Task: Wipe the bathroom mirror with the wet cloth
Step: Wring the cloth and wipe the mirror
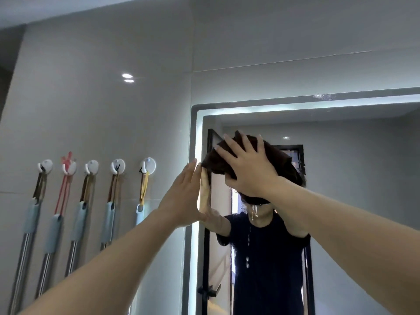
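Observation:
The bathroom mirror fills the right half of the view, with a lit strip along its top and left edges. My right hand presses a dark brown cloth flat against the glass near the upper left corner, fingers spread over it. My left hand rests flat with straight fingers on the mirror's left lit edge, holding nothing. Water drops run down the glass below the cloth. The mirror reflects a person in a dark shirt and a doorway.
On the grey tiled wall to the left, several white hooks carry long-handled tools with pale blue grips and metal shafts. A ceiling light glints on the tiles.

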The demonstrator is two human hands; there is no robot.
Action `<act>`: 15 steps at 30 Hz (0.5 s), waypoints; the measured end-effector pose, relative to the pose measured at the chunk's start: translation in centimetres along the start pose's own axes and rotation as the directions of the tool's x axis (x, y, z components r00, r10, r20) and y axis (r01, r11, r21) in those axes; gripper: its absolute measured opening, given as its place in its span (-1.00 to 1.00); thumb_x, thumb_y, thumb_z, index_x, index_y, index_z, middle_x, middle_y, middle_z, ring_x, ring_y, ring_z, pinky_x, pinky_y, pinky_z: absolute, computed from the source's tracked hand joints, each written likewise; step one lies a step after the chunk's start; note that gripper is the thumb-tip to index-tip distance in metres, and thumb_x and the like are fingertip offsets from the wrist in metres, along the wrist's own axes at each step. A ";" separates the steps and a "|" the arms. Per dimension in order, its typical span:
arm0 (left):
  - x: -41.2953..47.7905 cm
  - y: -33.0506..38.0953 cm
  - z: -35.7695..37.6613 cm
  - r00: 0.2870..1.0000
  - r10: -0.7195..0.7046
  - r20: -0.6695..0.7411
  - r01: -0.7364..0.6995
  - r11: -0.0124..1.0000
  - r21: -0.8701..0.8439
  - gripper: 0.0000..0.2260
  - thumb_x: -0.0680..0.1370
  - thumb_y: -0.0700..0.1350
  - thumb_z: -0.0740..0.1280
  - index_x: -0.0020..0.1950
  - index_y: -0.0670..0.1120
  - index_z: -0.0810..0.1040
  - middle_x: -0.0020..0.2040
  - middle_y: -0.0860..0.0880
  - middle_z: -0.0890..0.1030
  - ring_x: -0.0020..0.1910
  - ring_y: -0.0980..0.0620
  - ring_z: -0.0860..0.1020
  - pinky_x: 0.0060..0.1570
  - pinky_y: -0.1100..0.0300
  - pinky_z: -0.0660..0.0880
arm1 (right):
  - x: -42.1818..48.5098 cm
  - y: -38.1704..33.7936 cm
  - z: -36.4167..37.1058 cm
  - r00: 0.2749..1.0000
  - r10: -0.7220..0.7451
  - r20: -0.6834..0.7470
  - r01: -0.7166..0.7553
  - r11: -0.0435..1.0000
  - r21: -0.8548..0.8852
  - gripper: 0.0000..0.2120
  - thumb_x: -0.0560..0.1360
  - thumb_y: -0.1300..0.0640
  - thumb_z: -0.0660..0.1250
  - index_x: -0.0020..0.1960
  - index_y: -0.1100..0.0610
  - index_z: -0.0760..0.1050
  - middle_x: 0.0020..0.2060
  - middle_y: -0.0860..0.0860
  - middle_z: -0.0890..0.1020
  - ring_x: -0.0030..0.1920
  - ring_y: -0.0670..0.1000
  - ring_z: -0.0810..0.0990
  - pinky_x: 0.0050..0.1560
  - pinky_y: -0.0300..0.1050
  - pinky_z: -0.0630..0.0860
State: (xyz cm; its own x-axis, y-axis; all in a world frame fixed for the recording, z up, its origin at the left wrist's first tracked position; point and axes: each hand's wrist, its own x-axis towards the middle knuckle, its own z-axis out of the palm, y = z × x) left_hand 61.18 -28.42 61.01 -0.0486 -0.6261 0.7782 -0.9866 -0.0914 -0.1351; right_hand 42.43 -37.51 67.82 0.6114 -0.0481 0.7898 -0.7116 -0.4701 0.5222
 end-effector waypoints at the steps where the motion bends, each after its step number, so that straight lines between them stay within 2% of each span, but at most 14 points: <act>1: -0.3 -0.1 0.3 1.000 -0.012 -0.016 0.011 1.000 -0.009 0.27 0.36 0.30 0.53 0.62 -0.19 -0.34 0.66 -0.12 -0.30 0.64 -0.05 -0.31 0.60 0.11 -0.24 | -1.4 -0.4 0.5 0.998 -0.057 0.018 0.057 0.998 -0.005 -0.25 0.51 -0.21 0.27 0.63 -0.08 0.13 0.64 0.08 0.15 0.61 0.34 0.07 0.48 0.56 0.02; 3: -0.6 -0.2 0.4 1.000 -0.010 -0.014 0.010 1.000 -0.013 0.26 0.37 0.28 0.53 0.63 -0.21 -0.30 0.66 -0.15 -0.28 0.65 -0.08 -0.27 0.61 0.06 -0.22 | -3.8 -0.6 1.3 0.977 -0.204 0.065 0.206 0.978 -0.020 -0.24 0.48 -0.22 0.30 0.62 -0.08 0.16 0.63 0.07 0.20 0.61 0.33 0.09 0.49 0.55 0.01; 5: -0.6 -0.3 0.4 1.000 -0.002 0.002 0.002 1.000 0.002 0.24 0.40 0.28 0.51 0.62 -0.21 -0.32 0.65 -0.13 -0.33 0.64 -0.06 -0.30 0.59 0.10 -0.27 | -5.2 0.4 1.3 0.933 -0.343 0.108 0.348 0.937 -0.032 -0.24 0.48 -0.23 0.30 0.61 -0.10 0.17 0.62 0.06 0.21 0.62 0.31 0.08 0.51 0.52 0.00; 7: -0.6 -0.4 0.4 1.000 -0.013 0.009 0.014 1.000 -0.011 0.22 0.42 0.28 0.50 0.62 -0.17 -0.36 0.63 -0.08 -0.39 0.63 -0.02 -0.33 0.62 0.09 -0.21 | -5.2 1.9 0.9 0.903 -0.409 0.133 0.419 0.906 -0.063 -0.24 0.48 -0.26 0.30 0.61 -0.12 0.16 0.63 0.03 0.20 0.63 0.27 0.08 0.52 0.50 0.05; 9: -0.5 -0.6 0.8 1.000 -0.019 0.024 0.019 1.000 -0.013 0.21 0.43 0.28 0.49 0.61 -0.16 -0.38 0.61 -0.07 -0.42 0.62 -0.01 -0.35 0.62 0.08 -0.18 | -4.2 3.4 0.3 0.926 -0.359 0.119 0.369 0.926 -0.078 -0.21 0.47 -0.28 0.32 0.62 -0.13 0.13 0.63 0.01 0.20 0.63 0.24 0.08 0.52 0.48 0.08; 12: -0.4 -0.8 1.0 0.999 -0.022 0.043 0.021 1.000 0.011 0.21 0.44 0.27 0.48 0.60 -0.16 -0.39 0.60 -0.06 -0.45 0.62 -0.02 -0.36 0.63 0.04 -0.14 | -1.0 4.9 -1.0 0.984 -0.165 0.066 0.167 0.986 -0.026 -0.19 0.48 -0.25 0.33 0.63 -0.15 0.07 0.64 0.00 0.16 0.63 0.24 0.06 0.53 0.47 0.03; 15: -0.2 -0.9 1.3 0.998 -0.028 0.056 0.027 1.000 0.009 0.21 0.45 0.28 0.47 0.60 -0.15 -0.42 0.57 -0.05 -0.49 0.60 -0.02 -0.39 0.63 -0.02 -0.07 | 3.0 5.2 -2.0 0.999 -0.045 0.011 0.045 0.999 0.000 -0.23 0.49 -0.22 0.31 0.62 -0.14 0.09 0.64 0.01 0.14 0.63 0.26 0.06 0.53 0.47 0.03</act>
State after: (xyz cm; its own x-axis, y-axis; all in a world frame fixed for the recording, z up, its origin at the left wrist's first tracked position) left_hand 62.27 -29.19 60.19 -0.0126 -0.6657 0.7462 -0.9861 -0.1152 -0.1195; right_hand 39.89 -38.37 73.54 0.6463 -0.0365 0.7623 -0.6835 -0.4721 0.5568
